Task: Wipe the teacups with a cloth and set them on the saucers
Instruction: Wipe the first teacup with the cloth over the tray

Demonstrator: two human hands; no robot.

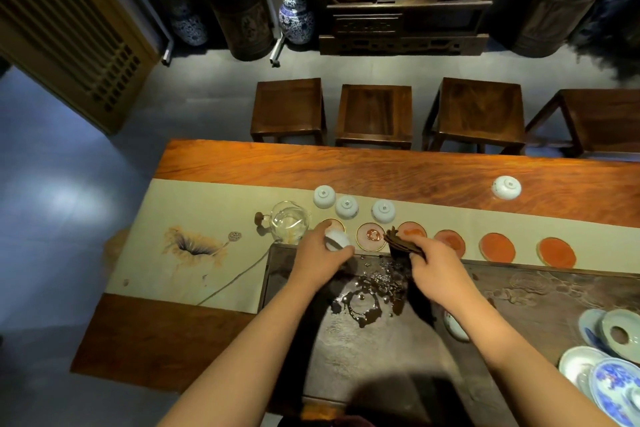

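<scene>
one head-worn view looks steeply down and forward, close over the table (381, 166), stools (375, 114) beyond.

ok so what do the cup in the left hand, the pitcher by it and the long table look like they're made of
Cup held in the left hand: probably glazed porcelain, being white, smooth and slightly shiny.
Pitcher: clear glass, since the runner shows through it; its handle knob looks like dark wood.
Table: polished reddish wood with visible grain and sheen.
</scene>
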